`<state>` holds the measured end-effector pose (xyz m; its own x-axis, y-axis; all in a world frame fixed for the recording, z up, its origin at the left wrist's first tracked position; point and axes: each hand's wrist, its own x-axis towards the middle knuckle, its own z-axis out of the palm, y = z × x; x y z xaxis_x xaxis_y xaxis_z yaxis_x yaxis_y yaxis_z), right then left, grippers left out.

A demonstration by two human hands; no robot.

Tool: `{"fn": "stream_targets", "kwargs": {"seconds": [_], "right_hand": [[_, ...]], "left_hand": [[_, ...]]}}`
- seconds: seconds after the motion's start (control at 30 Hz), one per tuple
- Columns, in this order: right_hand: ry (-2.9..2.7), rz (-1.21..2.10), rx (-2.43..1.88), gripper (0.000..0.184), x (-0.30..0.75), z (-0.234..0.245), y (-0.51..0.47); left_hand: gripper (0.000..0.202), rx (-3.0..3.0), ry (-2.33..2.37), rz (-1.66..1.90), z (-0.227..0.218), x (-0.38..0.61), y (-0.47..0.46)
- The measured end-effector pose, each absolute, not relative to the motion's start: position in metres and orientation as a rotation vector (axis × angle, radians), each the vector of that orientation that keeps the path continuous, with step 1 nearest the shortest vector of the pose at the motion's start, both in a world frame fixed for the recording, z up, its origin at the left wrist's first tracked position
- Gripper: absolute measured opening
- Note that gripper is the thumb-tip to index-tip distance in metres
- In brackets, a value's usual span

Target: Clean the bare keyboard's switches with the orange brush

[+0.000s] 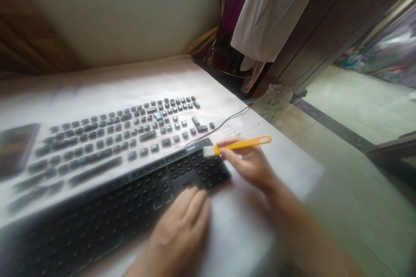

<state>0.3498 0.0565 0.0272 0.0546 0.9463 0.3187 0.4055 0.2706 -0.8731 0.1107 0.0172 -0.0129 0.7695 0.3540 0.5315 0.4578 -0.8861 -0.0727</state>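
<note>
A black keyboard (pixel 123 199) with its keycaps off lies slantwise on the white-covered table, its bare key sockets showing. My right hand (pixel 248 160) is closed around a brush (pixel 242 143) with a yellow handle and pale bristles. Those bristles are at the top of the number-pad sockets; whether they touch is hard to tell. My left hand (pixel 185 218) holds the keyboard's near edge, fingers together over the rim below the arrow-key area. Its thumb is hidden. Beyond the keyboard, loose keycaps (pixel 154 147) are laid out in rows, roughly in keyboard order.
A thin cable (pixel 232 116) runs from the keyboard's back across the table's right edge. At the far left lies a dark, blurred flat object (pixel 17 149). Cloths (pixel 269 17) hang beyond the table, with a clear plastic bag (pixel 274 99) beside it and tiled floor on the right.
</note>
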Motion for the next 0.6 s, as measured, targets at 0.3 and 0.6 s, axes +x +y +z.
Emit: {"fn": "stream_targets", "kwargs": {"seconds": [0.3, 0.6], "right_hand": [[-1.527, 0.284, -1.326, 0.018, 0.322, -0.014, 0.019], [-1.715, 0.152, -1.274, 0.015, 0.320, -0.008, 0.016]], "left_hand": [[0.038, -2.729, -0.665, -0.838, -0.024, 0.098, 0.008], [0.035, -2.755, -0.678, -0.838, -0.029, 0.098, 0.009]]}}
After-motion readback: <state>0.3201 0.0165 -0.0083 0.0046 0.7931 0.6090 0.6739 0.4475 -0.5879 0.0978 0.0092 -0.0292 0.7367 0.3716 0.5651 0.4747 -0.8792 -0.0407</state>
